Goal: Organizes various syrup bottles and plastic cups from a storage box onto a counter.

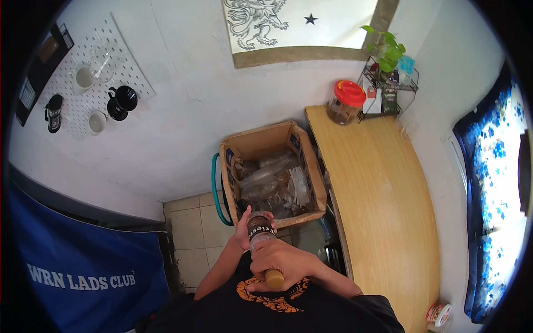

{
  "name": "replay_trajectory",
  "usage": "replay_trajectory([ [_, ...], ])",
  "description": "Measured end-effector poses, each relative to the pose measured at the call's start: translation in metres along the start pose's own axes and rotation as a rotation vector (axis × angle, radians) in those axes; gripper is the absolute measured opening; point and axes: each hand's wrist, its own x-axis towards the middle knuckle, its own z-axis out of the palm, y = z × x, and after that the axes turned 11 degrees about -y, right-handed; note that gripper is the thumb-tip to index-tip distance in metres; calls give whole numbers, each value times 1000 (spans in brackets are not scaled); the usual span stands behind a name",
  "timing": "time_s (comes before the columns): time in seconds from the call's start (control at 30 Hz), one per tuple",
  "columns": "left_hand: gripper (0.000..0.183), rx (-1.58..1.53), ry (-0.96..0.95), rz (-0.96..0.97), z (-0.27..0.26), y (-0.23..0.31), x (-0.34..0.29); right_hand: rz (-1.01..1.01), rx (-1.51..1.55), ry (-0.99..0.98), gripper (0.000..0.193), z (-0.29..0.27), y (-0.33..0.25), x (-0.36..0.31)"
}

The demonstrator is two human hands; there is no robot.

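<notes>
Held between my two hands, in front of my chest, is a clear bottle [261, 226] with a dark label and a gold-coloured cap [275, 278]. Its base points away from me toward the box, and its capped end toward me. My left hand [242, 232] is wrapped round the bottle's body near the base. Around the neck, just below the cap, my right hand [283, 258] is closed. Just beyond the bottle stands an open cardboard box [321, 194] holding clear plastic bags [266, 175] and other see-through items that I cannot make out singly.
To the right runs a wooden table [383, 211], with a red-lidded jar [345, 102] and a wire rack [388, 83] at its far end. A small tub [438, 314] sits near its close end. A blue cloth [83, 261] hangs at left. A teal hoop [215, 191] flanks the box.
</notes>
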Motion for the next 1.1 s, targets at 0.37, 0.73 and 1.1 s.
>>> replay_trajectory([
  [0.37, 67, 87, -46, -197, 23, -40, 45, -67, -178, 234, 37, 35, -20, -53],
  [0.73, 66, 225, -224, -510, 35, -76, 123, 139, -441, 523, 35, 73, -59, -84],
  [1.1, 73, 77, -359, -789, 11, -80, 124, 227, -464, 818, 37, 80, -61, -78],
])
